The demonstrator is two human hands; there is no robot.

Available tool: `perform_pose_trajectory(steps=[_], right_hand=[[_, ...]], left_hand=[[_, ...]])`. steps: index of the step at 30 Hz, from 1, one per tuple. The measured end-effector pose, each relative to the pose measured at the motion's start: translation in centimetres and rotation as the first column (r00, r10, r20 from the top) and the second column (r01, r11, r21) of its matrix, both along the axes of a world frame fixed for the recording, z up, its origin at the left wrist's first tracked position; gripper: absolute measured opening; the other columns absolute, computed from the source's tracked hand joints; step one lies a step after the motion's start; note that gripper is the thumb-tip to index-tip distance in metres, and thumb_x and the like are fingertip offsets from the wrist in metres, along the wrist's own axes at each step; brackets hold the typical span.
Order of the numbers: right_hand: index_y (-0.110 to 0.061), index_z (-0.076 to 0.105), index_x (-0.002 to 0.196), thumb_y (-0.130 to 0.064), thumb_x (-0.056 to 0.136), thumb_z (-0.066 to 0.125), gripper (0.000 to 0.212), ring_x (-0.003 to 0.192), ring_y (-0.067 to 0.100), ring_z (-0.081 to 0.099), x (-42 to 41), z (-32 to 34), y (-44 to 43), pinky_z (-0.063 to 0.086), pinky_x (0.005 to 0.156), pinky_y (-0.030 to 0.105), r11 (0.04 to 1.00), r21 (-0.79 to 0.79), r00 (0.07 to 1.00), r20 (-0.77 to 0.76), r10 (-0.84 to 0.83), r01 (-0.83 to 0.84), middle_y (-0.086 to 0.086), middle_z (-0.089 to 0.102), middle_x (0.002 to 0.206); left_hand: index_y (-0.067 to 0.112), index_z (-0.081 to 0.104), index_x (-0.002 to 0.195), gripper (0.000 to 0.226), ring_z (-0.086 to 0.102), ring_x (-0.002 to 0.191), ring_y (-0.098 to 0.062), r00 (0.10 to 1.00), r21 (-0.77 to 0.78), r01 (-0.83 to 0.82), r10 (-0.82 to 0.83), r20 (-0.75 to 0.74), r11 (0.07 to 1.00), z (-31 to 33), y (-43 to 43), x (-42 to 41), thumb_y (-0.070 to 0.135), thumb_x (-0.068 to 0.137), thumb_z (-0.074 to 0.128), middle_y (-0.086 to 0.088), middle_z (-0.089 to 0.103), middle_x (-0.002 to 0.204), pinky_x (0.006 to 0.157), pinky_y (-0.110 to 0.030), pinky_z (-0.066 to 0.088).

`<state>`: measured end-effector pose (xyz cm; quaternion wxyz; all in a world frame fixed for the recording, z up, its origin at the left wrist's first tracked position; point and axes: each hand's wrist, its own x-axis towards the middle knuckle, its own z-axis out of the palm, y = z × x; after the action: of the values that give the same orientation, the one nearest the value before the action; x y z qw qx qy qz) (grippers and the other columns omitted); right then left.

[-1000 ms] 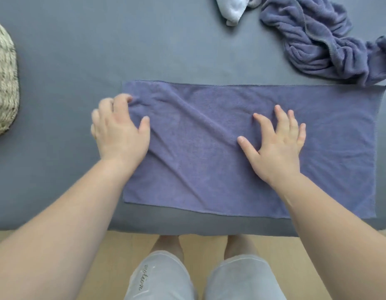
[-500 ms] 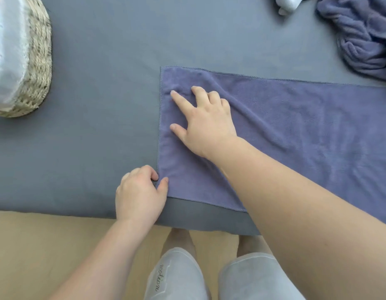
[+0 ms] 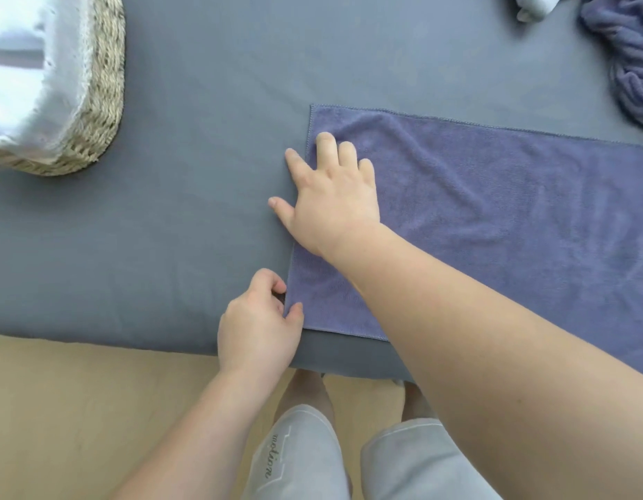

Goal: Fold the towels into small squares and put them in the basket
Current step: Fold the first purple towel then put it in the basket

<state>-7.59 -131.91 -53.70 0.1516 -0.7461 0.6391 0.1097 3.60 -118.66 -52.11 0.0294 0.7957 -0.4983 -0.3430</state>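
Note:
A purple towel [image 3: 493, 218] lies flat as a long rectangle on the grey table [image 3: 204, 175], running off the right edge of view. My left hand [image 3: 258, 326] pinches the towel's near left corner between thumb and fingers. My right hand [image 3: 331, 196] lies flat, fingers spread, over the towel's left edge near its far corner, the forearm crossing the cloth. A woven basket [image 3: 103, 102] with a white liner stands at the far left.
A crumpled purple towel [image 3: 626, 59] and a white cloth [image 3: 536, 5] lie at the far right corner. The table's near edge runs just below my left hand, with wooden floor and my legs beneath.
My right hand has slid left to the towel's left edge. My left hand has closed on the near left corner. The view shifted left, showing more of the basket.

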Motion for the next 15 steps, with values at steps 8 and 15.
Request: perform_pose_trajectory(steps=[8,15], right_hand=[[-0.021,0.017,0.160,-0.084,0.082,0.039,0.103,0.140,0.032,0.024,0.1,0.4,-1.2,0.028,0.107,0.049,0.995,0.084,0.998,-0.031,-0.050,0.052,0.006,0.016,0.162],[-0.022,0.042,0.148,-0.066,0.091,0.050,0.073,0.129,0.026,0.036,0.5,1.6,-2.1,0.035,0.102,0.044,0.981,0.082,0.961,0.202,-0.189,0.176,-0.006,0.037,0.147]], left_hand=[[0.020,0.054,0.061,0.031,0.060,0.063,-0.020,0.999,0.036,0.054,-0.054,0.001,0.998,-1.1,0.1,1.4,0.033,0.077,0.077,0.007,0.058,0.055,0.061,-0.035,0.053],[0.016,0.052,0.060,0.023,0.047,0.050,-0.014,0.992,0.011,0.042,-0.040,-0.122,0.999,-0.2,0.2,1.5,0.018,0.073,0.071,0.002,0.054,0.050,0.050,-0.030,0.045]])
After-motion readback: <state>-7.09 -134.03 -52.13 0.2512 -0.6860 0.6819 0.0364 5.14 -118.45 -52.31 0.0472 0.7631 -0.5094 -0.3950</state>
